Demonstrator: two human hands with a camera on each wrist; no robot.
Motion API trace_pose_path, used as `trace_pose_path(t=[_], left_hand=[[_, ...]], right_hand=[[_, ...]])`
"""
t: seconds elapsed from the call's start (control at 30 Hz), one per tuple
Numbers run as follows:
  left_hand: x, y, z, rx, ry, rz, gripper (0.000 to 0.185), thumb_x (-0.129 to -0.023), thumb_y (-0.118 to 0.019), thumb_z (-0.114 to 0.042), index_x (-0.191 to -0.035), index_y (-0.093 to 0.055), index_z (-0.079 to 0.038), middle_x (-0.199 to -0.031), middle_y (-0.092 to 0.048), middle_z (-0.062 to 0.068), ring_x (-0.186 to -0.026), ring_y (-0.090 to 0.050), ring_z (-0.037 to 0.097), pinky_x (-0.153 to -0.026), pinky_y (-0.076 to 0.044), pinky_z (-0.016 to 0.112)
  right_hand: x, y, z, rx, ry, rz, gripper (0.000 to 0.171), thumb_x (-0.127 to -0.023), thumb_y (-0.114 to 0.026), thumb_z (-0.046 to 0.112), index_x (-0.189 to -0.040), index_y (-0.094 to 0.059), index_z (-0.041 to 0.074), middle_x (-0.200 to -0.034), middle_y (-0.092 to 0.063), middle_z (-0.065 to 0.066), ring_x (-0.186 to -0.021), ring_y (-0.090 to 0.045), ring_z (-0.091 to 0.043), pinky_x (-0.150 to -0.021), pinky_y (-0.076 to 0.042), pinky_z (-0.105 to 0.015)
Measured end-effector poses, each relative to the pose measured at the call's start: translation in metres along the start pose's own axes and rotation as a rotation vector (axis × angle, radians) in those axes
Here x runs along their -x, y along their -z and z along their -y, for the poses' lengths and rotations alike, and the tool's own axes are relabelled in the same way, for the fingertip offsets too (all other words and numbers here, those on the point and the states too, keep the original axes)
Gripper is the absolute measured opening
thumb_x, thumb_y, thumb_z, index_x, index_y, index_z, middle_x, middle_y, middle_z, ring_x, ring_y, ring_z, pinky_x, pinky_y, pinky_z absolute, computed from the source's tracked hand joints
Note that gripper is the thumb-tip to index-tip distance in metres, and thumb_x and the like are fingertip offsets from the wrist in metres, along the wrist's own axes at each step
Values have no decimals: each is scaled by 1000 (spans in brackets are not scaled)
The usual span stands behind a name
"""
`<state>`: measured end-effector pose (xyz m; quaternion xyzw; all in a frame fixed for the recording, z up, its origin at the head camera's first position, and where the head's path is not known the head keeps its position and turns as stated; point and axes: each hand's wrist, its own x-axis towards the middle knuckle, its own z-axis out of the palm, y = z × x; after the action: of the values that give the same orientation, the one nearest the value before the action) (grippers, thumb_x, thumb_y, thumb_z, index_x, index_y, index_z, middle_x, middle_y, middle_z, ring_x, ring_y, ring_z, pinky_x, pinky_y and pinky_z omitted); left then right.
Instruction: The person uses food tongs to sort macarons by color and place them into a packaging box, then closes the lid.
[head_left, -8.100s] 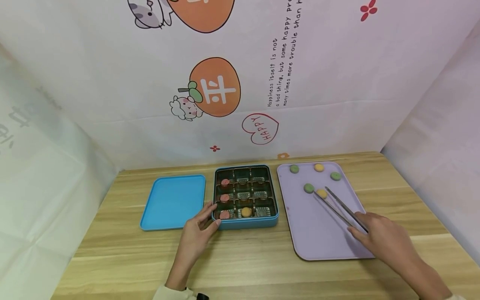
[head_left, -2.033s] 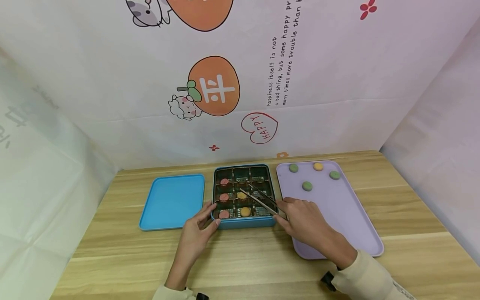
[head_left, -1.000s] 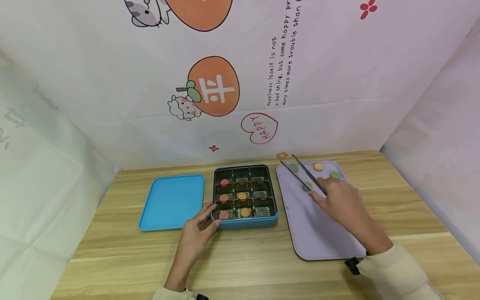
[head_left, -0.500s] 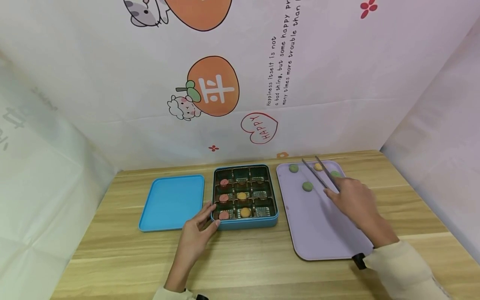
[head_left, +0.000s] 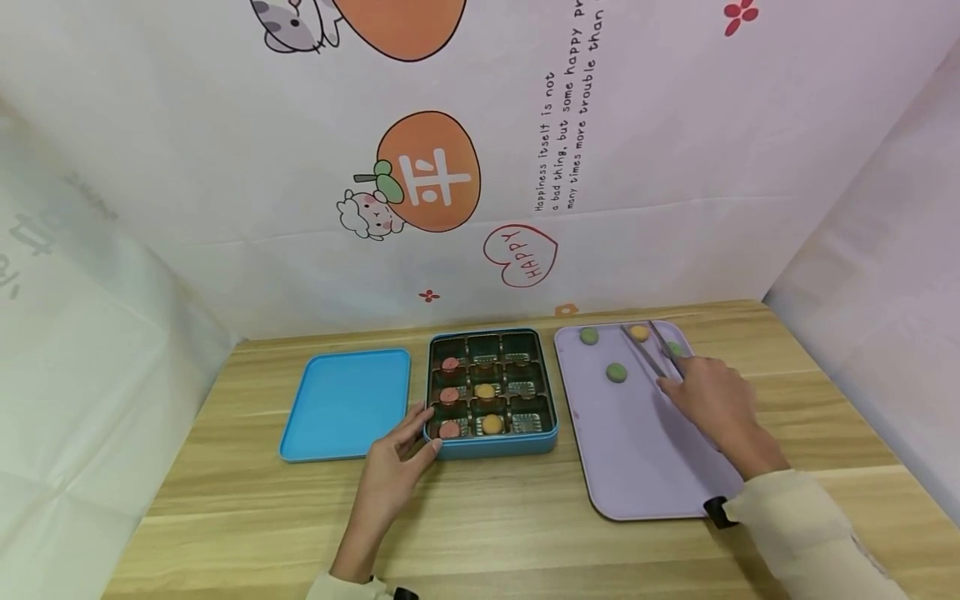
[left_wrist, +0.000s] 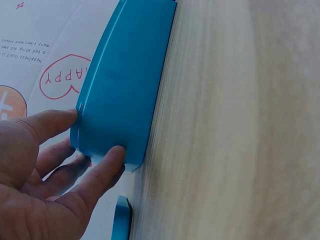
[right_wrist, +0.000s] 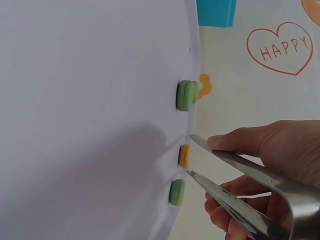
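My left hand (head_left: 392, 471) rests at the near-left corner of a blue box (head_left: 495, 448), thumb on the front wall, other fingers at the left side. Inside, a clear divided insert holds several pink macarons (head_left: 448, 395) in the left column and two yellow macarons (head_left: 491, 424) in the middle column. My right hand (head_left: 716, 404) grips metal tongs (right_wrist: 225, 197) over the lilac tray (head_left: 645, 467). Their tips stand apart on either side of a yellow macaron (right_wrist: 184, 156) at the tray's far edge; the right wrist view shows gaps beside it.
Green macarons (head_left: 617, 372) lie on the tray, one partly hidden behind the tongs and hand. A blue lid (head_left: 348, 404) lies left of the box on the wooden table (head_left: 480, 525). A printed cloth (head_left: 660, 167) hangs close behind.
Earlier, the tongs took a yellow macaron from the tray and left it in the box's middle compartment. My right hand then returned rightward, bringing the tips around the far yellow macaron. Left hand stayed.
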<state>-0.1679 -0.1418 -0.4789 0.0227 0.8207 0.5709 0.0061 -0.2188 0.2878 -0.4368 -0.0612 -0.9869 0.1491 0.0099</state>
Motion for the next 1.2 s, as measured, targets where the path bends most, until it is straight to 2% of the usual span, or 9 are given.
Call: trace_pose_path(t=[0.17, 0.43, 0.6, 0.83, 0.97, 1.2], left_hand=[[0, 0, -1, 2, 2, -2, 51, -99, -73, -12, -149, -59, -7, -167, -40, 16, -150, -45, 37, -114, -50, 43], [0, -1, -1, 4, 5, 4, 51, -100, -73, -11, -149, -59, -6, -167, -40, 16, -151, -44, 37, -114, -50, 44], [1, -1, -3, 13, 0, 6, 51, -99, -73, -13, -148, -60, -6, -167, -40, 16, -151, -43, 37, -114, -50, 45], [1, -1, -2, 16, 6, 6, 51, -99, -73, -12, -148, -59, -6, -167, -39, 16, -151, -43, 38, -115, -50, 45], [2, -1, -2, 16, 8, 7, 52, -99, -73, -12, -149, -59, -6, -167, -39, 16, -150, -44, 38, -115, -50, 45], [2, 0, -3, 14, 3, 4, 51, -99, -73, -12, -148, -60, -6, -167, -40, 17, -150, -44, 38, -114, -50, 45]], right_hand=[[-3, -3, -1, 2, -22, 21, 33, -97, -70, 30, -82, -61, 3, -68, -53, -11, -59, -51, -24, -46, -40, -33], [-3, -10, 1, 11, -10, -18, 37, -97, -69, 30, -73, -57, 5, -70, -58, -17, -61, -57, -32, -45, -41, -40], [-3, -11, 2, 16, 4, -40, 34, -98, -67, 25, -76, -61, 0, -74, -62, -25, -61, -60, -37, -44, -44, -44], [-2, -11, 3, 24, 11, -54, 32, -98, -68, 23, -81, -64, -4, -74, -63, -27, -61, -61, -39, -43, -45, -46], [-1, -11, 3, 27, 15, -60, 32, -98, -69, 23, -82, -64, -4, -76, -63, -30, -62, -62, -41, -44, -45, -49], [3, -10, 2, 24, 28, -64, 33, -98, -68, 24, -76, -60, 0, -73, -61, -26, -60, -58, -38, -43, -43, -45]])
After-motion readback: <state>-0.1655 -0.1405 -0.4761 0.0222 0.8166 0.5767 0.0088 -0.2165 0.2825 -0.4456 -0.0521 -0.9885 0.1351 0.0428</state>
